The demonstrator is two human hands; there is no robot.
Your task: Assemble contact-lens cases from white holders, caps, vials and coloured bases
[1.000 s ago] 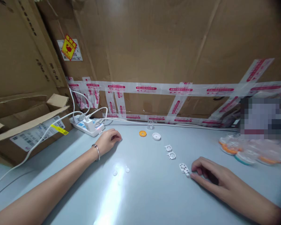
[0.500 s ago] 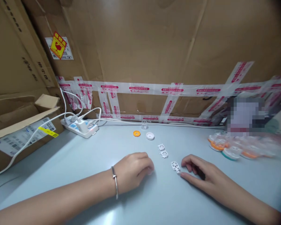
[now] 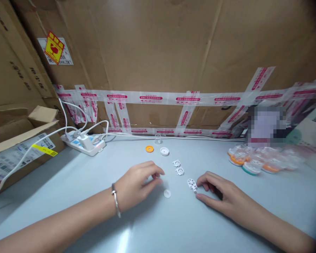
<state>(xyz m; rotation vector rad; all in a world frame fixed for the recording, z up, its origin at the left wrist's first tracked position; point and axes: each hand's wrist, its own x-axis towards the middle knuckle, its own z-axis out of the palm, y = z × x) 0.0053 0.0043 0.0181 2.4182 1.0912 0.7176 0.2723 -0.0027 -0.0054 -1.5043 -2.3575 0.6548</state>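
Brown cardboard forms an open box (image 3: 43,114) whose barcoded label (image 3: 5,163) is too blurred to read; behind it, a yellow diamond sticker (image 3: 54,47) shows a broken glass over a white label (image 3: 65,58) with "LM270" partly legible. Red-printed tape (image 3: 151,98) runs across the back, its lettering too small to make out.

The left hand (image 3: 139,184) hovers half-open, apparently empty, over the bench (image 3: 100,175). Rightward lie an orange ring (image 3: 149,149), a clear cup (image 3: 158,139), a white round part (image 3: 164,151), a pale disc (image 3: 167,193), two spoked parts (image 3: 176,163) and an openwork piece (image 3: 192,184). All look loose, with no joining visible. The right hand (image 3: 221,191) rests with thumb and index parted beside the openwork piece; contact is unclear. Bagged orange-and-teal items (image 3: 251,168), farther right, seem already assembled.
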